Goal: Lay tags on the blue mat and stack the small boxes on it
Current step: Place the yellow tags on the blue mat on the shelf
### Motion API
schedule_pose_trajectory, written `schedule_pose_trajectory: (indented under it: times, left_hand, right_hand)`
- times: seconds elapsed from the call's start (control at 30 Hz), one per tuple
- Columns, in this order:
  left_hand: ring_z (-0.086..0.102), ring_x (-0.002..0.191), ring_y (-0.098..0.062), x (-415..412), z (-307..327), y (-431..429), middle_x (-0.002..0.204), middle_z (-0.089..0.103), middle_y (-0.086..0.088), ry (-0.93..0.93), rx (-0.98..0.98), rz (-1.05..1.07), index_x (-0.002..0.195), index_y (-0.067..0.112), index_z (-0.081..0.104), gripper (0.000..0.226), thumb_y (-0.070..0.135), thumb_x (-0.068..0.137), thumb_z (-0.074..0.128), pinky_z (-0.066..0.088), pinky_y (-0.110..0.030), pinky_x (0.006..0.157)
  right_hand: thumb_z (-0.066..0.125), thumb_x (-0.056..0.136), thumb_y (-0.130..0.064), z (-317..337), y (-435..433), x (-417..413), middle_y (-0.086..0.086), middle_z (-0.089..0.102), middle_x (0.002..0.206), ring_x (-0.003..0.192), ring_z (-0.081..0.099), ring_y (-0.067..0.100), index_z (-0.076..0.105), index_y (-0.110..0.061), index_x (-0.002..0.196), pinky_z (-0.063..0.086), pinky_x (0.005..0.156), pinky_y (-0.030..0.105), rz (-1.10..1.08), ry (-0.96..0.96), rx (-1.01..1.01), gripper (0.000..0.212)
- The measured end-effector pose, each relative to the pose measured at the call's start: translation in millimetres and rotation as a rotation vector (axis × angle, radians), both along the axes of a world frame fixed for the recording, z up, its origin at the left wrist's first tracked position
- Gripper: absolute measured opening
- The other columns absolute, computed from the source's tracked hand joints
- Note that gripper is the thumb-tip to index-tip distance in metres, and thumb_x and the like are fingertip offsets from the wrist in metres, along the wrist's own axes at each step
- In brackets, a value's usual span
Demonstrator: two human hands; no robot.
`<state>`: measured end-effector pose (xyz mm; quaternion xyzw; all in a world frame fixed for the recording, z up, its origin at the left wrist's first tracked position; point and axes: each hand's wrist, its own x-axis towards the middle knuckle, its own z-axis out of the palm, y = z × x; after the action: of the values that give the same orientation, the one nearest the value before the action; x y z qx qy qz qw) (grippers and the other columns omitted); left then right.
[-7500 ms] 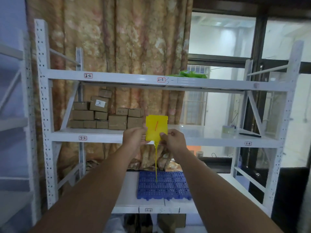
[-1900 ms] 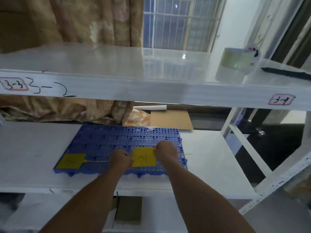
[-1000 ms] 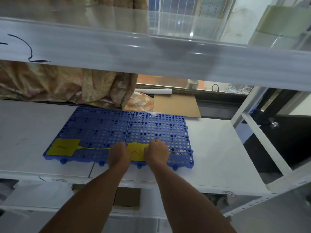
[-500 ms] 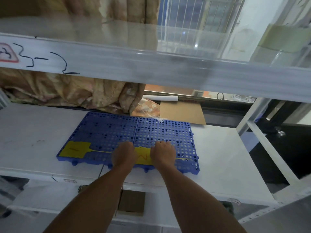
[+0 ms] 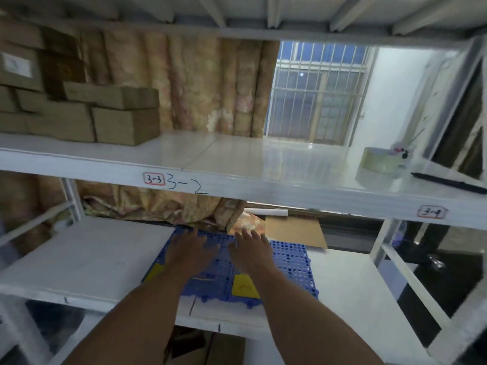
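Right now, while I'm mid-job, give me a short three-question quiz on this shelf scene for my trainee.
1. True or false: the left hand and the right hand are both clenched into fists.
2. Where are the small boxes? A on the floor; B on the middle shelf, at its left; C in the right hand.
3. How many yellow tags lie on the blue mat?
Key: 1 false, the fingers are spread and hold nothing; 2 B; 3 two.
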<state>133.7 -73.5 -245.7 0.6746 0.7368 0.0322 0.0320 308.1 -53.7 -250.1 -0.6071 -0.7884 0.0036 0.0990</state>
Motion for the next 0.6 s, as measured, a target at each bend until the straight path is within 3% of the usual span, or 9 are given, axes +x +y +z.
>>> schedule_pose_trajectory:
  times: [0.1,0.23,0.3,0.37,0.53,0.6]
  left_hand:
    - [0.016,0.153,-0.025,-21.5,28.5,-24.4,0.168,0.013,0.0,-0.096,0.026,-0.003,0.158,0.027,0.026,0.081,0.076,0.094,0.025,0.008,-0.048,0.125]
    - [0.037,0.144,-0.027,-61.1,47.9,-43.4,0.161,0.033,0.004,-0.191,0.076,-0.053,0.152,0.041,0.033,0.1,0.093,0.069,0.017,0.036,-0.049,0.114]
    - [0.041,0.141,-0.027,-82.1,60.1,-63.6,0.158,0.039,0.003,-0.197,0.093,-0.101,0.151,0.04,0.037,0.09,0.088,0.075,0.026,0.04,-0.043,0.111]
    - [0.047,0.134,-0.028,-104.4,73.9,-85.9,0.152,0.047,0.0,-0.189,0.122,-0.132,0.146,0.038,0.046,0.081,0.083,0.08,0.034,0.043,-0.041,0.108]
    - [0.054,0.126,-0.023,-181.2,97.5,-122.0,0.146,0.054,0.001,-0.289,0.127,-0.16,0.135,0.037,0.06,0.107,0.102,0.058,0.025,0.044,-0.038,0.106]
    - [0.051,0.13,-0.022,-210.9,117.9,-144.4,0.149,0.052,0.002,-0.278,0.113,-0.16,0.136,0.037,0.059,0.101,0.098,0.061,0.029,0.041,-0.036,0.108]
  right_hand:
    - [0.027,0.102,-0.049,23.9,-26.7,-21.2,0.001,0.043,0.153,0.141,0.035,0.025,0.039,-0.022,0.149,0.023,0.117,0.046,-0.016,0.019,0.038,0.056]
    - [0.019,0.1,-0.057,47.1,-61.5,-54.3,0.004,0.035,0.159,0.145,0.031,0.028,0.033,-0.025,0.155,0.019,0.119,0.049,-0.068,-0.006,-0.012,0.065]
    - [0.018,0.098,-0.059,59.1,-82.4,-74.6,0.005,0.032,0.161,0.147,0.028,0.029,0.031,-0.024,0.155,0.019,0.12,0.049,-0.102,-0.008,-0.037,0.068]
    - [0.02,0.098,-0.058,73.4,-107.4,-98.9,0.007,0.035,0.16,0.145,0.032,0.03,0.035,-0.022,0.152,0.023,0.118,0.049,-0.122,0.0,-0.043,0.066]
    - [0.028,0.097,-0.051,114.9,-164.9,-170.1,0.007,0.042,0.155,0.14,0.039,0.033,0.043,-0.025,0.146,0.031,0.111,0.049,-0.127,-0.002,-0.027,0.058]
    - [0.025,0.097,-0.056,128.9,-180.9,-197.5,0.007,0.04,0.156,0.141,0.038,0.034,0.04,-0.026,0.148,0.031,0.112,0.052,-0.131,-0.014,-0.041,0.062]
